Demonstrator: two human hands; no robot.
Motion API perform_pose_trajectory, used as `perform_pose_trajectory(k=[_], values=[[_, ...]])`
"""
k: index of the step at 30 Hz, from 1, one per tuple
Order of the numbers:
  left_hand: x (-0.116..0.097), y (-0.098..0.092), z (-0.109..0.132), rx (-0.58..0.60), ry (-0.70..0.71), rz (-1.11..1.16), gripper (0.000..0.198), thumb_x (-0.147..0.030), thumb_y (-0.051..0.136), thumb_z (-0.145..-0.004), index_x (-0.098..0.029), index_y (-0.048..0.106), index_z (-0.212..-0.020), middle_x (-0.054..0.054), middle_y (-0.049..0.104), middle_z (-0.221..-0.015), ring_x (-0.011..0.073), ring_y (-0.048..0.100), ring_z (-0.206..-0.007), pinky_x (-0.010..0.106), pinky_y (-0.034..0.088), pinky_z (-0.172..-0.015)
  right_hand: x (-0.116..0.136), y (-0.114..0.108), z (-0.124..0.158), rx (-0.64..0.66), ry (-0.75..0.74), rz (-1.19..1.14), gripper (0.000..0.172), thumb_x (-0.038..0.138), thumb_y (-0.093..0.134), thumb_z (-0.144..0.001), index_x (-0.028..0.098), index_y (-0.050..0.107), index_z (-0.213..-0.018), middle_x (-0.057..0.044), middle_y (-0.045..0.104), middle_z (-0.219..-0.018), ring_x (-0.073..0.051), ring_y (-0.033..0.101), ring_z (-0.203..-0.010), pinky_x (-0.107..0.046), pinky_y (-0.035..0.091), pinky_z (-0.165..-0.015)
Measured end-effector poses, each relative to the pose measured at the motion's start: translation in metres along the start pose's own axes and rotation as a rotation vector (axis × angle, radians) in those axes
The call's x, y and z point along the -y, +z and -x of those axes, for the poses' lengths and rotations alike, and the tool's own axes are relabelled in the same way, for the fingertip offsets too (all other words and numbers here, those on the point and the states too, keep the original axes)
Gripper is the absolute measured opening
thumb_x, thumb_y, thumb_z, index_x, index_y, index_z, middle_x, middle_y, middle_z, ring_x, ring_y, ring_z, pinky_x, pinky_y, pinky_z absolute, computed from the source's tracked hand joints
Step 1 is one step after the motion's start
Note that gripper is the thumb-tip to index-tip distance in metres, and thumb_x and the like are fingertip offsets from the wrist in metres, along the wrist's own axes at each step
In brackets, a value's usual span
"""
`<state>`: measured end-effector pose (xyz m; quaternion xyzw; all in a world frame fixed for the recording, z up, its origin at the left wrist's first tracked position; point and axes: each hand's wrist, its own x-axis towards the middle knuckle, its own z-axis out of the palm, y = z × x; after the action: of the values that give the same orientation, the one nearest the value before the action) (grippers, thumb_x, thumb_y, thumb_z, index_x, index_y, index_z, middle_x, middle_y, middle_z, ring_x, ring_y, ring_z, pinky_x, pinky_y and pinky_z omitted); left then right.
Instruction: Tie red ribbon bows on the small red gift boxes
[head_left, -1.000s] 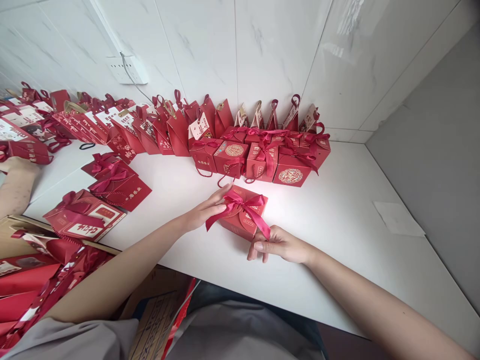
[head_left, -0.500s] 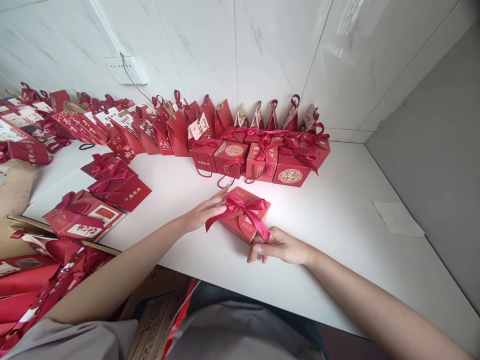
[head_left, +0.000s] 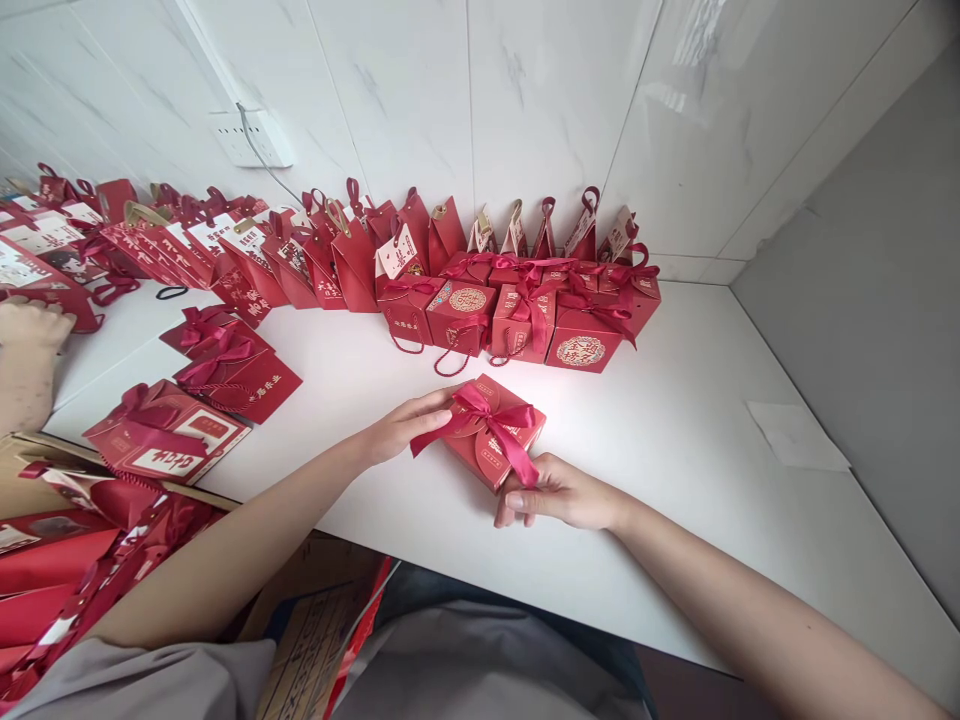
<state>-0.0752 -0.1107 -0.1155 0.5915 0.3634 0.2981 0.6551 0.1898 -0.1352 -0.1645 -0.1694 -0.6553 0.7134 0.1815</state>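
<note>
A red gift box (head_left: pixel 491 455) with a pink ribbon bow (head_left: pixel 484 408) on top is between my two hands, over the white table. My left hand (head_left: pixel 409 422) lies along its left side, thumb near the left ribbon tail and the other fingers partly hidden by the box. At the near right edge, my right hand (head_left: pixel 551 492) grips the box with curled fingers, its thumb close to the lower ribbon tail. Just behind stand several red gift boxes (head_left: pixel 589 335) with bows and rope handles.
Along the tiled wall runs a row of red gift bags (head_left: pixel 356 260). More boxes (head_left: pixel 169 435) lie to the left, beside a carton (head_left: pixel 37 450) of red packaging. Another person's hand (head_left: pixel 34 325) is at the far left. A pale sheet (head_left: pixel 796 436) lies at right.
The gift box has shifted and turned slightly to the right between my hands. My left fingers have moved a little down its side. The other person's hand at far left has moved slightly up.
</note>
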Motion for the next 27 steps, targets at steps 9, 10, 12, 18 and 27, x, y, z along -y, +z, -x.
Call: perform_pose_trajectory(k=[9, 10, 12, 18, 27], values=[[0.007, -0.006, -0.001, -0.132, 0.099, -0.067, 0.066, -0.035, 0.068, -0.086, -0.032, 0.040, -0.146, 0.009, 0.044, -0.153, 0.0309, 0.038, -0.143, 0.049, 0.034, -0.114, -0.001, 0.000, 0.001, 0.002, 0.015, 0.005, 0.042, 0.049, 0.062, -0.092, 0.010, 0.077, -0.092, -0.011, 0.072, -0.087, -0.016, 0.066, -0.078, -0.025, 0.054, -0.064], [0.007, -0.008, -0.002, -0.135, 0.093, -0.067, 0.067, -0.036, 0.068, -0.085, -0.033, 0.040, -0.146, 0.009, 0.044, -0.152, 0.0311, 0.039, -0.142, 0.050, 0.035, -0.114, -0.002, 0.001, 0.001, 0.000, 0.018, 0.007, 0.042, 0.049, 0.062, -0.092, 0.010, 0.077, -0.092, -0.011, 0.072, -0.088, -0.016, 0.066, -0.078, -0.025, 0.054, -0.064], [0.003, -0.012, -0.005, -0.140, 0.078, -0.081, 0.069, -0.035, 0.069, -0.084, -0.032, 0.039, -0.146, 0.011, 0.050, -0.148, 0.0308, 0.049, -0.134, 0.049, 0.038, -0.111, -0.002, 0.003, 0.000, -0.012, 0.030, 0.010, 0.041, 0.048, 0.062, -0.092, 0.010, 0.076, -0.093, -0.011, 0.072, -0.091, -0.016, 0.065, -0.079, -0.025, 0.054, -0.063], [-0.051, 0.012, -0.015, -0.272, 0.084, -0.610, 0.057, -0.056, 0.052, -0.091, -0.025, 0.047, -0.138, 0.010, 0.065, -0.128, 0.0259, 0.062, -0.112, 0.042, 0.045, -0.100, -0.003, 0.008, -0.001, -0.066, 0.049, 0.001, 0.034, 0.046, 0.067, -0.089, 0.013, 0.073, -0.093, -0.011, 0.068, -0.113, -0.012, 0.059, -0.073, -0.024, 0.052, -0.061], [-0.081, 0.075, -0.035, -0.250, -0.099, -1.378, 0.090, -0.076, 0.061, -0.069, -0.026, 0.045, -0.141, 0.011, 0.064, -0.126, 0.0368, 0.062, -0.110, 0.049, 0.048, -0.089, -0.003, 0.007, -0.003, -0.019, 0.029, 0.038, 0.034, 0.046, 0.066, -0.089, 0.013, 0.073, -0.093, -0.008, 0.068, -0.098, -0.013, 0.058, -0.072, -0.026, 0.051, -0.064]])
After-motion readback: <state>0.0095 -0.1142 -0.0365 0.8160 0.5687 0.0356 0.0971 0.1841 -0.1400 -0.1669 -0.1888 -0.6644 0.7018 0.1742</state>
